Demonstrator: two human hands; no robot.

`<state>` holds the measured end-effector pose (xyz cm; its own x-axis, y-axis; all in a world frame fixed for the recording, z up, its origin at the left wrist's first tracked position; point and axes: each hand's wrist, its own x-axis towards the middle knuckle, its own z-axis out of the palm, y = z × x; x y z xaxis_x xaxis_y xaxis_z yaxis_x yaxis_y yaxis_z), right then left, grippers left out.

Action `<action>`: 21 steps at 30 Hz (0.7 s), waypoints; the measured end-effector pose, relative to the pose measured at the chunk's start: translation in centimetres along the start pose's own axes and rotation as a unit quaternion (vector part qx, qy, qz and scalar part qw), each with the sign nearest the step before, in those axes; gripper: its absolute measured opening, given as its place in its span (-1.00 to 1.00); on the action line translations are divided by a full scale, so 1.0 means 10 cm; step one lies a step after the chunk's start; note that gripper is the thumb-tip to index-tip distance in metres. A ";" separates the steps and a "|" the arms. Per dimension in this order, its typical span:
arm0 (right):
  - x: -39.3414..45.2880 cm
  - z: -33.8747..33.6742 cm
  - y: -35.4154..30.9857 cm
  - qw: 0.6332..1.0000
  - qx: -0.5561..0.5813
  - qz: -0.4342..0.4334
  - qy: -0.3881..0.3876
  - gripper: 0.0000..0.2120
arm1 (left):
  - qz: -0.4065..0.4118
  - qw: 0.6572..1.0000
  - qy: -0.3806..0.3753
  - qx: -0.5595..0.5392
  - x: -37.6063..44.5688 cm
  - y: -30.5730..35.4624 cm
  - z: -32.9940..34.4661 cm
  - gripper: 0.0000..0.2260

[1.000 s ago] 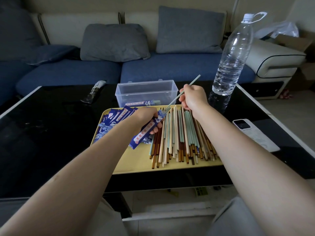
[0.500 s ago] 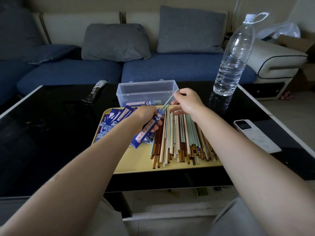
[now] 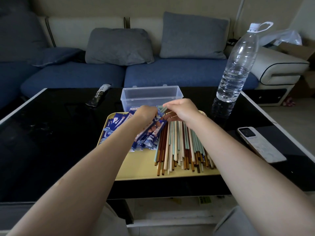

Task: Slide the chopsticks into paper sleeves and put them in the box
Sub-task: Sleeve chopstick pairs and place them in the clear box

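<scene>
- Head view: a black glass table is filling the frame, carrying a yellow tray at its centre.
- A tall water bottle is standing beyond the tray's far right corner; a phone is lying well off the tray's right side.
- A clear plastic box is sitting just behind the tray's far edge, with at least one filled sleeve lying inside.
- Loose chopsticks are lying piled on the tray's right half; blue paper sleeves are heaped on its left half.
- Above the tray's far edge, the left hand is gripping one sleeve while the right hand is pinching the pale green chopsticks at their exposed ends, apparently pushing them in.
- The sticks are looking light, stiff and smooth; the thin paper is likely crumpling or tearing easily, so holding near the sleeve's mouth and pushing from the stick ends seems soundest.
</scene>
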<state>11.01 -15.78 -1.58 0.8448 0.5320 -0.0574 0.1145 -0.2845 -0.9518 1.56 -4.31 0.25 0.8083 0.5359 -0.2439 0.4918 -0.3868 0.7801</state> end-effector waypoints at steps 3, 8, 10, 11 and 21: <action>0.13 -0.04 -0.02 0.998 0.059 0.029 -0.009 -0.84 | 0.094 0.983 -0.001 0.159 0.21 -0.01 -0.05 -0.83; 0.33 -0.17 -0.13 0.994 0.093 0.033 -0.043 -0.89 | 0.167 0.942 0.047 0.287 0.48 0.00 -0.11 -0.80; 0.44 -0.26 -0.21 0.992 0.123 0.027 -0.007 -0.85 | 0.165 0.946 0.124 0.249 0.59 -0.03 -0.14 -0.80; 0.52 -0.30 -0.25 0.988 0.150 0.028 0.023 -0.84 | 0.147 0.954 0.165 0.202 0.64 -0.07 -0.16 -0.78; 0.83 -0.21 -0.07 0.918 0.290 0.112 0.246 -0.93 | 0.138 0.921 0.123 0.342 0.80 -0.39 -0.05 -0.36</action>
<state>19.01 -12.80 -0.75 0.9634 0.0471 -0.2638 -0.2678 0.2064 -0.9411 5.94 1.85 -4.51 0.8767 0.4673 0.1139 0.4349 -0.8714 0.2272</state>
